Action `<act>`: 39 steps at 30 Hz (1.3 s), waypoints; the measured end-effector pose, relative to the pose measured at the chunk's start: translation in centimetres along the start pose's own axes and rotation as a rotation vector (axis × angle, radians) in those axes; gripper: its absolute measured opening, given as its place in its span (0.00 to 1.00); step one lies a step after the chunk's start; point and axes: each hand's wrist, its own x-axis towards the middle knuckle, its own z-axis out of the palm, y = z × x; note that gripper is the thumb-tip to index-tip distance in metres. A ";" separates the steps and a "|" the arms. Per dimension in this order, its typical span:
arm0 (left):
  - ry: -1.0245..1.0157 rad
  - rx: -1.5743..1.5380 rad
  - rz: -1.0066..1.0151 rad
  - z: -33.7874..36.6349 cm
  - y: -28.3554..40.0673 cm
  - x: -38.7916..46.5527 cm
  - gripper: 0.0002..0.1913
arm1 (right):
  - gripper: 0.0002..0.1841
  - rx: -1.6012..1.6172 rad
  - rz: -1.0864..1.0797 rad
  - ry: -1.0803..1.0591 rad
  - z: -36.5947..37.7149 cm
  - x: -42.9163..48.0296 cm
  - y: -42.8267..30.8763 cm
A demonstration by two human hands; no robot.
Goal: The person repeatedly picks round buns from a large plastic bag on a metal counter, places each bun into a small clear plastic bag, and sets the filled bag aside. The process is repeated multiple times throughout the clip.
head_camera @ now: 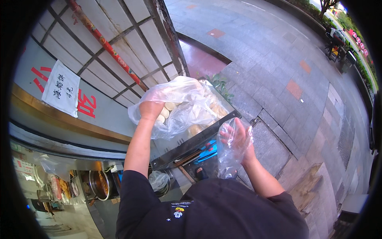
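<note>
My left hand (151, 108) reaches under the film of a large clear plastic bag (185, 119). Its fingers are blurred by the plastic, so their grip cannot be made out. Close to them in the bag lie several pale round flat pieces of food (165, 112). The bag rests on a glass-sided case (174, 145) with a dark front edge. My right hand (237, 139), to the right of the case, holds a small clear plastic bag (228, 161). Its spread fingers show through that film, and the bag hangs down below them.
Browned food (219, 109) sits at the case's right end. Blue items (207, 152) lie below its front edge. A tiled wall (119, 38) with a red pole (110, 49) rises at left. A round pan (100, 185) of brown liquid stands inside the stall. Wooden boards (307, 191) are at right.
</note>
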 end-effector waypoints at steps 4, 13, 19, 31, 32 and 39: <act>-0.259 0.092 -0.262 -3.3 3.9 -1.8 0.20 | 0.48 0.034 0.163 0.024 0.3 1.3 1.6; 0.225 -0.079 -0.086 -1.8 14.4 -15.0 0.17 | 0.27 0.128 0.362 0.100 3.4 4.3 5.5; 0.189 -0.005 0.191 -3.5 20.9 -18.3 0.28 | 0.24 0.257 0.300 -0.180 5.0 3.1 4.3; -0.759 -1.670 -0.577 -6.4 16.1 -16.6 0.26 | 0.28 -0.370 0.552 -0.972 5.1 -0.7 1.7; -0.867 -1.589 -0.515 -6.7 15.9 -17.1 0.26 | 0.27 -0.457 0.666 -0.920 4.8 -1.0 1.1; -0.460 -1.214 -0.681 -7.4 17.4 -20.7 0.09 | 0.27 -0.249 0.800 -0.652 1.3 -2.8 1.4</act>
